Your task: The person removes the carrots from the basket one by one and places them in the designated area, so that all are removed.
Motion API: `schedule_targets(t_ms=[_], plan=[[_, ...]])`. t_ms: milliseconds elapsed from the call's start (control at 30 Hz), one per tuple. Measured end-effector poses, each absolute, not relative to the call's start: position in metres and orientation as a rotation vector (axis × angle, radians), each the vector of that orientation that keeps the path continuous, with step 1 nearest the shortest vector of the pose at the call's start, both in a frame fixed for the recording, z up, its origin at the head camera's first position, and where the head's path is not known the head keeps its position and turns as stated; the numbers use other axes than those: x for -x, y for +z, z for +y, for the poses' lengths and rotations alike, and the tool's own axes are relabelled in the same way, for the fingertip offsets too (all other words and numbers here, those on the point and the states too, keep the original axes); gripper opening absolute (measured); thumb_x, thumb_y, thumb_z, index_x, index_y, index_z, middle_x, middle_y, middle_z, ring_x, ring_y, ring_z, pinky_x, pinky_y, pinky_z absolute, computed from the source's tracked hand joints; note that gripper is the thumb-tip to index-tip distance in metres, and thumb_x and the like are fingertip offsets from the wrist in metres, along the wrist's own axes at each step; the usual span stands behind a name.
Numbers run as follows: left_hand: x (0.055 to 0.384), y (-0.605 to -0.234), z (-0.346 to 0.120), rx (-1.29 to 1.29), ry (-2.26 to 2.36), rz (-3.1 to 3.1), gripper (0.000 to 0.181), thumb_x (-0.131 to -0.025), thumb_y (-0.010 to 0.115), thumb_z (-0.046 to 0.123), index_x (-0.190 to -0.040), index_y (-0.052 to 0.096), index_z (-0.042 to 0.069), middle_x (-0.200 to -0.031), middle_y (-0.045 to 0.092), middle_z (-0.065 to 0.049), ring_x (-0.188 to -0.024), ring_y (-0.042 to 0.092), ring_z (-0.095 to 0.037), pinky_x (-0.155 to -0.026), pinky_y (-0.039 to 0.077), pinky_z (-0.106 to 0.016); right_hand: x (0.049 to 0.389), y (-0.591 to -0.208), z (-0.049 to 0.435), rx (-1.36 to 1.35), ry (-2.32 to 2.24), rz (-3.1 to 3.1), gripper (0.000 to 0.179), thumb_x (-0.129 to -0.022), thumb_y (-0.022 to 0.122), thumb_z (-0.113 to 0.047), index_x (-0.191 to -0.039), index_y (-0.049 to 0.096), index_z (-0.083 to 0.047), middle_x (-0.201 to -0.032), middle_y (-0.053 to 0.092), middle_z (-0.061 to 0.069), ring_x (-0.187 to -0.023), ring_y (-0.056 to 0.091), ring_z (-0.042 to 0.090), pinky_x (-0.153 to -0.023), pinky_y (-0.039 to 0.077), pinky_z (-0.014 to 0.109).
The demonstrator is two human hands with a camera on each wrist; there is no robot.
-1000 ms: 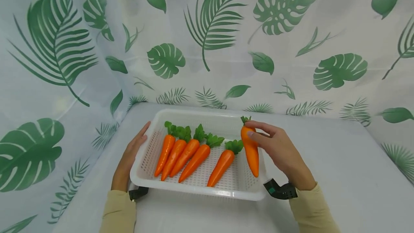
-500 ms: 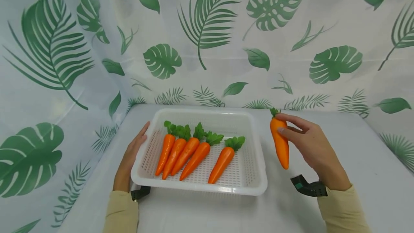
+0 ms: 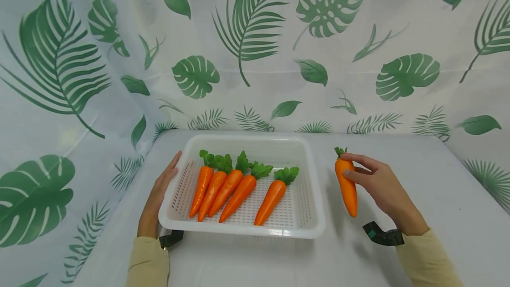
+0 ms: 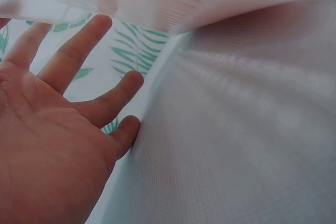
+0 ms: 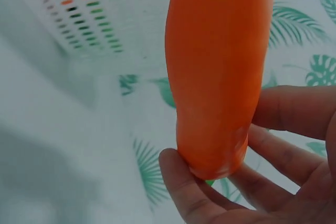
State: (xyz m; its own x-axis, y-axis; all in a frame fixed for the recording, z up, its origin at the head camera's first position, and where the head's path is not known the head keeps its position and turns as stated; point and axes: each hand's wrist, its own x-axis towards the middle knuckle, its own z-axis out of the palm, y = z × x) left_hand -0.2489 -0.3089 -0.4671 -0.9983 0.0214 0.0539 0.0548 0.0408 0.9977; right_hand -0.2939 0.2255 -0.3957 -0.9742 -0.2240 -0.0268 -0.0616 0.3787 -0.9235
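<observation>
To the right of a white perforated plastic basket (image 3: 318, 207), my right hand (image 3: 376, 183) pinches an orange carrot (image 3: 347, 185) near its leafy top, thumb on one side and fingers on the other. Its tip points down over the table, and the right wrist view shows its thick end (image 5: 215, 129) between the fingertips. Several more carrots (image 3: 239, 194) lie in the basket with their green leaves toward the back. My left hand (image 3: 159, 187) rests against the basket's left side; in the left wrist view its fingers (image 4: 79, 51) are spread and straight beside the basket wall.
A white table (image 3: 247, 260) carries the basket. Behind and to the left hangs a white curtain (image 3: 279, 79) printed with green leaves. Each wrist wears a dark band, such as the right one (image 3: 384, 236).
My right hand has carried the carrot from above the basket's right side out to the right, then slightly lower. The left hand has stayed at the basket.
</observation>
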Motion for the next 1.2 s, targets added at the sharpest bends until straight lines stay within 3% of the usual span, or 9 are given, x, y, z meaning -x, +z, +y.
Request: schedule_targets(t_ms=[100,200,267,333,1200], plan=[[0.249,-0.468,-0.309,0.081,-2.154,-2.250,0.060,-0.117,0.032,0.040,-0.174,0.017,0.030,-0.179,0.013,0.007,-0.162,0.016,-0.027,-0.127,0.017,-0.055,0.296,-0.403,0.226,0.255,-1.638,2.477,0.056,-0.107,0.071,-0.031,-0.155,0.056,-0.005,-0.161,0.046,0.017,-0.148,0.044,0.041,-0.108,0.048,0.026],[0.249,-0.469,-0.310,0.073,-2.151,-2.252,0.061,-0.117,0.033,0.041,-0.174,0.017,0.029,-0.178,0.014,0.007,-0.161,0.018,-0.028,-0.126,0.021,-0.054,0.299,-0.411,0.225,0.264,-1.658,2.450,0.058,-0.106,0.072,-0.028,-0.155,0.054,-0.004,-0.162,0.045,0.020,-0.150,0.041,0.043,-0.119,0.040,0.049],[0.251,-0.469,-0.311,0.070,-2.150,-2.251,0.062,-0.116,0.034,0.041,-0.174,0.016,0.028,-0.178,0.015,0.007,-0.161,0.020,-0.029,-0.124,0.025,-0.053,0.302,-0.416,0.225,0.268,-1.659,2.444,0.059,-0.105,0.072,-0.027,-0.156,0.054,-0.003,-0.163,0.044,0.021,-0.150,0.038,0.046,-0.120,0.033,0.064],[0.251,-0.469,-0.311,0.071,-2.152,-2.250,0.062,-0.116,0.034,0.042,-0.174,0.016,0.027,-0.178,0.015,0.007,-0.161,0.020,-0.029,-0.123,0.026,-0.053,0.304,-0.422,0.224,0.271,-1.655,2.445,0.060,-0.105,0.073,-0.025,-0.156,0.053,-0.002,-0.163,0.044,0.022,-0.151,0.036,0.049,-0.118,0.029,0.071],[0.251,-0.473,-0.312,0.060,-2.142,-2.254,0.059,-0.116,0.034,0.042,-0.173,0.020,0.034,-0.178,0.016,0.007,-0.160,0.022,-0.030,-0.124,0.026,-0.054,0.305,-0.454,0.208,0.375,-1.290,2.693,0.056,-0.102,0.074,-0.017,-0.152,0.057,0.000,-0.159,0.047,0.028,-0.139,0.047,0.059,-0.105,0.048,0.067]])
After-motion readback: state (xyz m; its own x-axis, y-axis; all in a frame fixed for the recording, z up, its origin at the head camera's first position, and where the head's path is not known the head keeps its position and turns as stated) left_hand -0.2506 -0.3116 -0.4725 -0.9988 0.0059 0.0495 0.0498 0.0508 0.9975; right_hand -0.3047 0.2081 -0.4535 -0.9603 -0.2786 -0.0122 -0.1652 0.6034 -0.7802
